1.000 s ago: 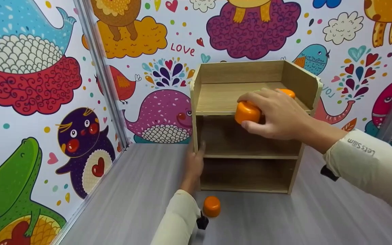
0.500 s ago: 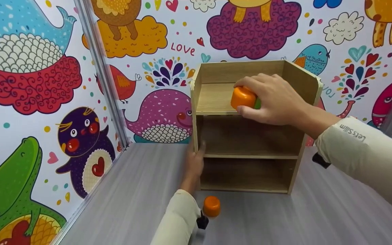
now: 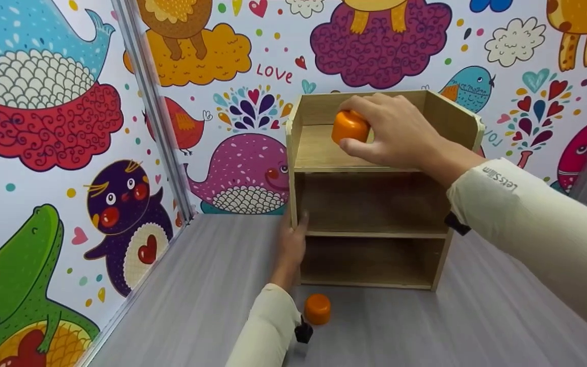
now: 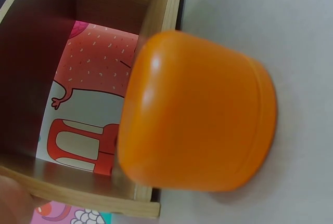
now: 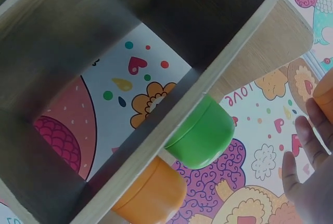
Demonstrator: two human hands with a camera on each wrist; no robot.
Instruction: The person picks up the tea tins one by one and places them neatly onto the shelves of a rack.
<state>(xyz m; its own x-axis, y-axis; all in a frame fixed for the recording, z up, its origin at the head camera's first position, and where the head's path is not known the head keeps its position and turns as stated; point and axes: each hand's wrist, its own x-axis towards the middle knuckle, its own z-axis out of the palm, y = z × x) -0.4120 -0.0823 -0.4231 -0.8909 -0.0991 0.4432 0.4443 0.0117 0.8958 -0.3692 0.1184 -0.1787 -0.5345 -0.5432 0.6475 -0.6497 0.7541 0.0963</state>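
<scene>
A small wooden shelf unit [image 3: 375, 206] stands on the table, with an open top and two compartments below. My left hand [image 3: 292, 250] grips its left side panel, thumb at the front edge. Above the top shelf, my right hand [image 3: 400, 133] holds an orange plastic cup [image 3: 348, 127], its rounded end facing left. The right wrist view shows a green cup [image 5: 205, 135] and another orange cup [image 5: 153, 195] side by side on the top shelf, which my right hand hides in the head view. A further orange cup [image 4: 197, 115] sits on the table by my left wrist.
The grey table [image 3: 212, 265] extends to both sides of the shelf unit. Printed panels with cartoon animals [image 3: 245, 168] stand behind and to the left, joined by a metal post [image 3: 158, 117]. The table's orange cup is just before the unit's lower front edge.
My right hand has moved left and up over the top shelf, carrying the orange cup. My left hand, the shelf unit and the cup on the table have stayed put.
</scene>
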